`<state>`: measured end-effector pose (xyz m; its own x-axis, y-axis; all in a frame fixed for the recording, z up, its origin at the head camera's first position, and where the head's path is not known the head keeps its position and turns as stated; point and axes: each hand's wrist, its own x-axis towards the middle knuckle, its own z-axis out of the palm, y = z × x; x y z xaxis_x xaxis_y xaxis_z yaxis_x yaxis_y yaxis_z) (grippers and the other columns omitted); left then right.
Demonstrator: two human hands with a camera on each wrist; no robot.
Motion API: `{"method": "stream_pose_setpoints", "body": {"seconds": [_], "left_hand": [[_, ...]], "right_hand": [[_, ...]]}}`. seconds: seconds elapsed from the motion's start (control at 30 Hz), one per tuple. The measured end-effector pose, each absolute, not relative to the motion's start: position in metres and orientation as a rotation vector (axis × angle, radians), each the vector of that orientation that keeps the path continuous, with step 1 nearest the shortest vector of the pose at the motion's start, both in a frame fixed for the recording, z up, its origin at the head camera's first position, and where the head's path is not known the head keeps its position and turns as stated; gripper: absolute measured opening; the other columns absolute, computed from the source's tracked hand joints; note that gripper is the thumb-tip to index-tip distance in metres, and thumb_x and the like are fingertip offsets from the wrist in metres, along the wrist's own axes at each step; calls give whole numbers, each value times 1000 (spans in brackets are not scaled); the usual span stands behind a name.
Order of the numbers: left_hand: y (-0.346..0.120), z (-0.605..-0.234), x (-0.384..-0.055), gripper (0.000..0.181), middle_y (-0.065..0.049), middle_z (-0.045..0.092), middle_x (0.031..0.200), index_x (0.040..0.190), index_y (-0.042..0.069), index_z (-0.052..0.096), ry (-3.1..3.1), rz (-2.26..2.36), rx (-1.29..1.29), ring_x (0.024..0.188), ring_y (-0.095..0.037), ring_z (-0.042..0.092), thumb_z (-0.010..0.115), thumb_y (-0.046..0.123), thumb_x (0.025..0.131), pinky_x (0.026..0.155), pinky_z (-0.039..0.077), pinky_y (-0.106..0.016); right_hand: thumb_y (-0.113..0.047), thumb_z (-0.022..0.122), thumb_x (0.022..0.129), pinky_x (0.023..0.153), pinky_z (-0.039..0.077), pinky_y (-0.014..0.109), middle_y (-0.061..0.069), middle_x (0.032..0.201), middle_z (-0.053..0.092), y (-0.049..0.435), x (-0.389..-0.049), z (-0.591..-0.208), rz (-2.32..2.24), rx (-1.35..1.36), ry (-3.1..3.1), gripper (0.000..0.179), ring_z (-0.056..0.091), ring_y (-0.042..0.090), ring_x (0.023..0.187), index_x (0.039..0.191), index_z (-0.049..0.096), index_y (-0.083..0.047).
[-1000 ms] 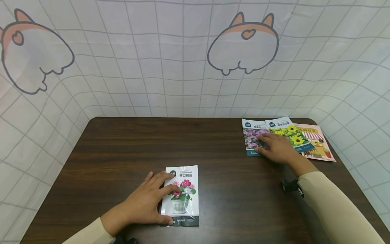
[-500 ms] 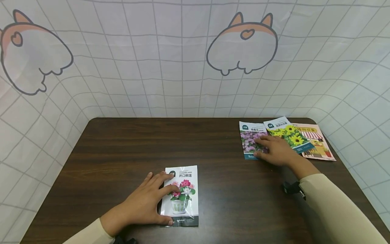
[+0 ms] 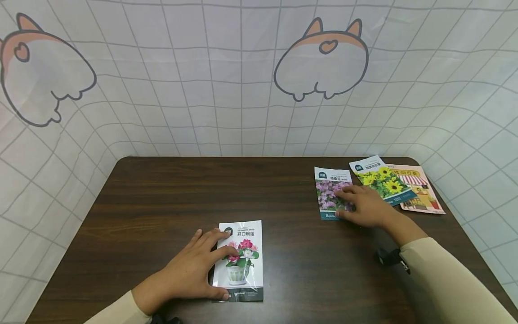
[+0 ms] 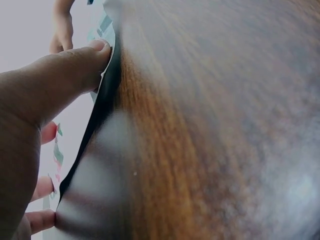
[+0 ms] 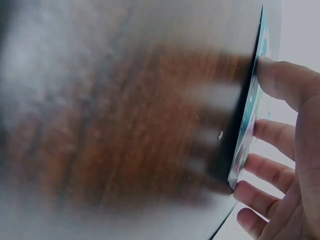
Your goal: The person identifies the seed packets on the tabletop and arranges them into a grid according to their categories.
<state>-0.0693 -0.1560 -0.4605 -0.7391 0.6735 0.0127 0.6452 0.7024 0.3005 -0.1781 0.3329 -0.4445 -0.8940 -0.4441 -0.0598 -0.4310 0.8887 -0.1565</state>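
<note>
1. Purple packet (image 3: 327,192): slid nearer the person, slightly leftward; now lies just left of the yellow packet (image 3: 380,178).
2. Right hand (image 3: 367,207): has moved with it, fingers spread on its face.
3. Left hand (image 3: 190,272): unmoved, fingers spread over the lotus packet (image 3: 247,270), left of yellow packet, nearer the person.
4. Pink packet (image 3: 421,192) stays partly beneath yellow.
5. Judgement: purple is being separated from the group.

Dk brown wood-grain tabletop (image 3: 162,193), rounded far corners. White bkdrop (image 3: 230,121) w/ grey grid behind & both sides. 2 cartoon rumps on it: L rump (image 3: 48,76) cut at edge, R rump (image 3: 319,69) whole.
</note>
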Motion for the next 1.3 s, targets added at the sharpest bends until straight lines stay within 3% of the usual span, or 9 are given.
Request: {"method": "stream_pose_setpoints", "body": {"seconds": [0.37,0.97,1.3], "left_hand": [[-156,-460,-68,87,-5,37,158,141,38,56,2802,433,1084,150,-33,28,70,85,69,118,16,-65],[-156,-460,-68,86,-4,35,160,142,38,54,2797,435,1078,150,-35,27,70,84,70,119,16,-65],[-156,-459,-69,86,-4,36,159,141,38,55,2788,436,1070,150,-36,26,71,83,70,119,15,-64]], "right_hand": [[-57,67,93,102,36,71,23,142,54,330,-166,-447,-194,-704,2952,72,49,49,127,146,57,-10],[-53,70,93,102,39,67,20,139,56,324,-143,-444,-191,-772,2936,67,52,45,124,145,59,-13],[-53,69,93,96,44,64,16,137,58,323,-135,-445,-177,-857,2943,64,55,40,119,144,61,-16]]}}
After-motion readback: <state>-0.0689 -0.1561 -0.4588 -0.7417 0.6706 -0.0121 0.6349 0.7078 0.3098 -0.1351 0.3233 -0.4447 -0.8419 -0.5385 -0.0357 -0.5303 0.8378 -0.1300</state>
